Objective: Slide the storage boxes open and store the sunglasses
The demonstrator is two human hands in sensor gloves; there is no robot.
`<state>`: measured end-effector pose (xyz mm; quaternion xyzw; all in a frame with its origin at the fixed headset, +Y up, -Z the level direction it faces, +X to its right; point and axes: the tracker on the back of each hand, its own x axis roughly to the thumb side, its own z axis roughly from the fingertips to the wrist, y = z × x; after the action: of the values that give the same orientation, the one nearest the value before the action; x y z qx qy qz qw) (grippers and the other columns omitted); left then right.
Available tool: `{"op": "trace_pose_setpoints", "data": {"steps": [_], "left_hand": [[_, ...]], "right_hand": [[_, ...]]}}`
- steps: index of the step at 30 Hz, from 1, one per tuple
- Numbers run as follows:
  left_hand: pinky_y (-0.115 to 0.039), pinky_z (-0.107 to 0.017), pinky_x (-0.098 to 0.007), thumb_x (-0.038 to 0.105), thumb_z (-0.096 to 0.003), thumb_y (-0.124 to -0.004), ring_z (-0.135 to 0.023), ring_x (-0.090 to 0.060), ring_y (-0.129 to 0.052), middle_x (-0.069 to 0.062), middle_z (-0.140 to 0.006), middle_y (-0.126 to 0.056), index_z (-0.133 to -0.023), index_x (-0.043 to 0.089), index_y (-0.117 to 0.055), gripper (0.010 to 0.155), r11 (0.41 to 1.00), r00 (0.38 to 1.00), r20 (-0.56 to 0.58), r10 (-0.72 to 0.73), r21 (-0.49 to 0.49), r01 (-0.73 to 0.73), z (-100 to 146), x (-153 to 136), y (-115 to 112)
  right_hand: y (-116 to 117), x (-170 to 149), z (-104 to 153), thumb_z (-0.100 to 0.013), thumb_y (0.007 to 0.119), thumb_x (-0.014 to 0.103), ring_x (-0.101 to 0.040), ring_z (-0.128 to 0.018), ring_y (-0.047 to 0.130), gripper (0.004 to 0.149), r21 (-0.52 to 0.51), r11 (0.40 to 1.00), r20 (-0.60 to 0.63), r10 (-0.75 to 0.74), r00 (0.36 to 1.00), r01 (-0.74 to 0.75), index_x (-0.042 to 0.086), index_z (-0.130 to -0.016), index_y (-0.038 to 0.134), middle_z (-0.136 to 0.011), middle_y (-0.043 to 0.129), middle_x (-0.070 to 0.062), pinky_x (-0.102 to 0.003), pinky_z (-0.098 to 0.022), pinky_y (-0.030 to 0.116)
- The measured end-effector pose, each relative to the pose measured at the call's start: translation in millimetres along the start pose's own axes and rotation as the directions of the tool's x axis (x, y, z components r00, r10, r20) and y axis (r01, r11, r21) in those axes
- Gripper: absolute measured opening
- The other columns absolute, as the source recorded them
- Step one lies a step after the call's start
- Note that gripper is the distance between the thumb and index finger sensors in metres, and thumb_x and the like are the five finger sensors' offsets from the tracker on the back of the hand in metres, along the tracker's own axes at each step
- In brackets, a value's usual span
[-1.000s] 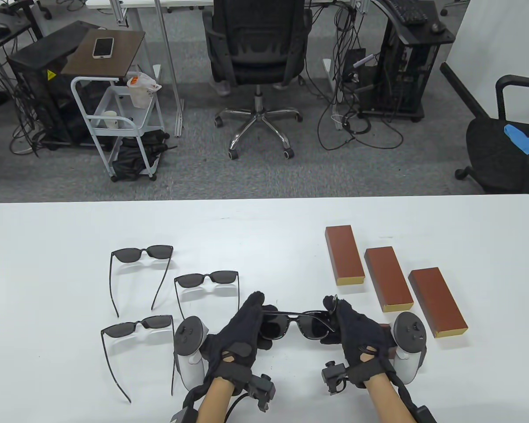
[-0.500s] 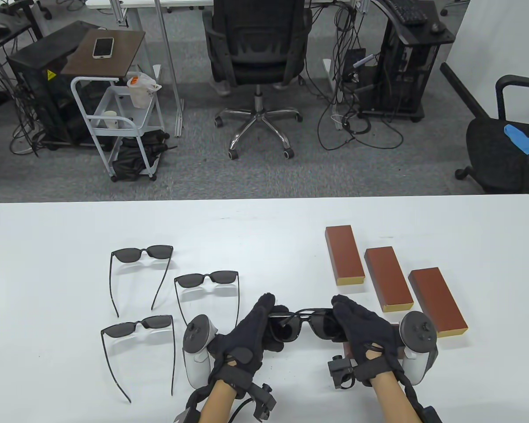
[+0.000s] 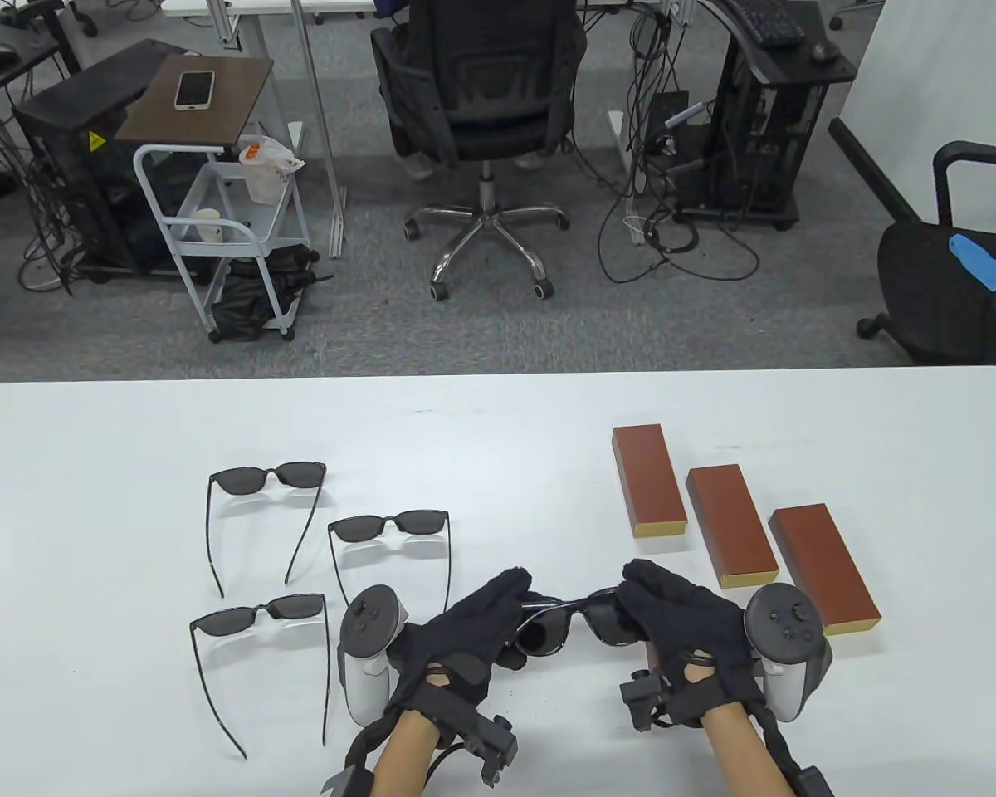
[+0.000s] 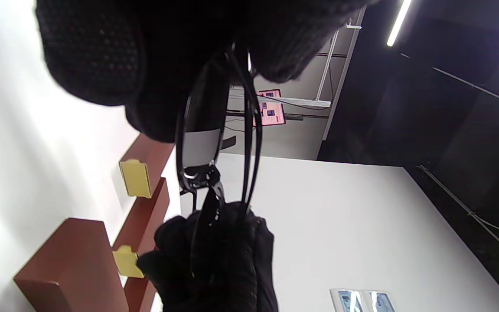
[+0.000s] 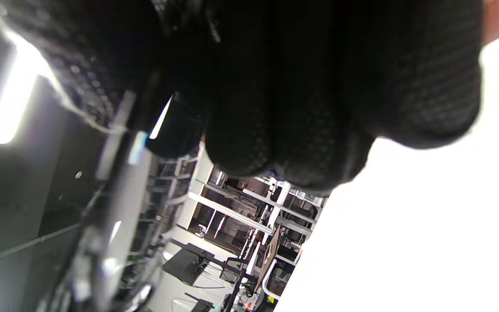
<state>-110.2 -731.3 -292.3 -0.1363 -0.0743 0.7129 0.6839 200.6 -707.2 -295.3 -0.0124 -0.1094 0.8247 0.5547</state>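
Both hands, left hand and right hand, grip dark sunglasses just left of nearest storage box. Light, thin frame, smudge-prone lenses: hold rims, not temples.

Hand: the right hand, in a black mesh-textured glove, fills the top of the view; its fingers hang down bunched close together, rounded tips lowest.
Held item: a thin, blurred glossy frame piece, apparently of sunglasses, runs down the left from under the fingers; the contact itself is hidden in shadow.
Surface: a white table takes the lower right, overexposed.
Background: white shelving racks in the lower centre, tilted with the camera.
Light: a bright ceiling lamp glares at the left edge.
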Motion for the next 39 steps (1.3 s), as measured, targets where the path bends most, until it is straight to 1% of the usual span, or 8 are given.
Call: {"op": "trace_pose_setpoints", "data": {"steps": [4, 6, 9, 16, 26, 31, 37, 39], "left_hand": [[-0.089, -0.042, -0.048, 0.03, -0.0477, -0.081, -0.063, -0.028, -0.104, -0.014, -0.088, -0.095, -0.096, 0.017, -0.08, 0.05, 1.0, 1.0, -0.013, 0.02, 0.017, -0.02, 0, -3, 3], [-0.088, -0.042, -0.048, 0.03, -0.0477, -0.081, -0.063, -0.028, -0.104, -0.014, -0.089, -0.095, -0.097, 0.017, -0.08, 0.05, 1.0, 1.0, -0.015, 0.011, 0.011, -0.011, 0, -3, 4], [-0.088, -0.043, -0.048, 0.03, -0.0475, -0.081, -0.063, -0.028, -0.104, -0.013, -0.089, -0.095, -0.096, 0.018, -0.08, 0.05, 1.0, 1.0, -0.016, -0.014, 0.006, 0.014, 0, -3, 5], [-0.087, -0.043, -0.049, 0.03, -0.0475, -0.081, -0.063, -0.028, -0.104, -0.013, -0.089, -0.095, -0.097, 0.018, -0.08, 0.05, 0.998, 0.999, -0.009, -0.033, -0.057, 0.032, -2, -3, 5], [-0.083, -0.043, -0.051, 0.031, -0.048, -0.08, -0.064, -0.031, -0.102, -0.012, -0.088, -0.096, -0.097, 0.02, -0.081, 0.05, 0.96, 0.96, -0.013, -0.281, -0.001, 0.281, 0, 5, 7], [-0.08, -0.048, -0.053, 0.041, -0.0475, -0.079, -0.072, -0.034, -0.096, -0.011, -0.093, -0.091, -0.097, 0.025, -0.082, 0.052, 0.802, 0.825, -0.018, -0.564, 0.226, 0.553, 10, 19, 12], [-0.076, -0.054, -0.056, 0.047, -0.0461, -0.078, -0.082, -0.036, -0.089, -0.008, -0.1, -0.084, -0.098, 0.028, -0.079, 0.056, 0.568, 0.614, -0.052, -0.787, 0.327, 0.756, 14, 30, 13], [-0.075, -0.055, -0.056, 0.048, -0.0459, -0.078, -0.083, -0.035, -0.088, -0.008, -0.101, -0.083, -0.099, 0.028, -0.078, 0.056, 0.527, 0.576, -0.057, -0.816, 0.337, 0.78, 14, 31, 14]], "right_hand": [[4, 16, 7, -0.03, 0.089, 0.049, -0.038, -0.06, 0.096, 0.051, -0.07, 0.981, 0.149, 0.19, 0.971, -0.181, 0.026, -0.075, 0.084, -0.069, 0.098, -0.01, -0.047, -0.042, 0.086], [7, 29, 12, -0.031, 0.087, 0.05, -0.043, -0.074, 0.082, 0.052, -0.13, 0.952, 0.267, 0.303, 0.915, -0.277, 0.026, -0.077, 0.082, -0.084, 0.083, -0.014, -0.051, -0.053, 0.077], [20, 51, 21, -0.03, 0.089, 0.046, -0.042, -0.08, 0.076, 0.049, -0.136, 0.893, 0.45, 0.441, 0.777, -0.428, 0.029, -0.075, 0.084, -0.088, 0.08, -0.012, -0.052, -0.058, 0.071], [50, 71, 39, -0.03, 0.09, 0.038, -0.036, -0.075, 0.084, 0.04, -0.229, 0.718, 0.58, 0.643, 0.5, -0.657, 0.029, -0.069, 0.089, -0.079, 0.088, -0.007, -0.051, -0.057, 0.073], [65, 66, 39, -0.028, 0.091, 0.036, -0.03, -0.058, 0.094, 0.037, -0.2, 0.631, 0.562, 0.701, 0.44, -0.75, 0.029, -0.064, 0.093, -0.063, 0.098, -0.003, -0.048, -0.047, 0.08], [75, 55, 36, -0.027, 0.091, 0.037, -0.029, -0.056, 0.096, 0.037, -0.119, 0.565, 0.552, 0.721, 0.419, -0.817, 0.029, -0.063, 0.093, -0.061, 0.099, -0.003, -0.047, -0.046, 0.081], [97, 37, 36, -0.027, 0.092, 0.037, -0.029, -0.06, 0.095, 0.037, -0.005, 0.45, 0.569, 0.735, 0.367, -0.893, 0.029, -0.063, 0.094, -0.061, 0.1, -0.002, -0.048, -0.049, 0.08], [105, 32, 37, -0.027, 0.092, 0.038, -0.029, -0.061, 0.095, 0.037, 0.007, 0.397, 0.584, 0.743, 0.326, -0.918, 0.029, -0.063, 0.094, -0.061, 0.1, -0.002, -0.048, -0.049, 0.08]]}}
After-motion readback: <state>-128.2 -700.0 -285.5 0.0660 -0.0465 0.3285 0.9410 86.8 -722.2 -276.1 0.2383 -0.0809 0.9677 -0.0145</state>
